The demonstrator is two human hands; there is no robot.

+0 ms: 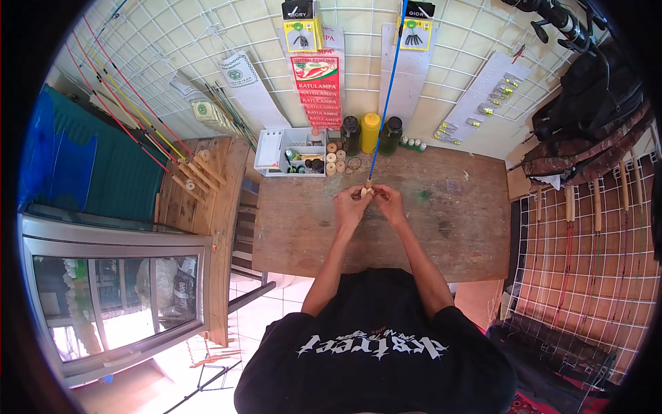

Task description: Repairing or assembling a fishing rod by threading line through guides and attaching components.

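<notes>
A thin blue rod [385,96] stands up from between my two hands over the wooden worktable [310,228], with a small tan handle piece [369,185] at its lower end. My left hand [350,201] has its fingers closed on that lower end, around a small pale piece [365,193] that looks like wood or cork. Close beside it, my right hand [388,201] pinches at the same lower end from the right. The fingertips partly hide what they grip, so the exact shape of the pieces is unclear.
At the back are a white organizer [272,155], cork rings [336,159], dark bottles [350,141], a yellow bottle [369,134] and small vials [411,143]. A left side bench [214,152] holds rods. Packets [310,90] hang on the grid wall; bags [572,124] and a rod rack [586,248] are right.
</notes>
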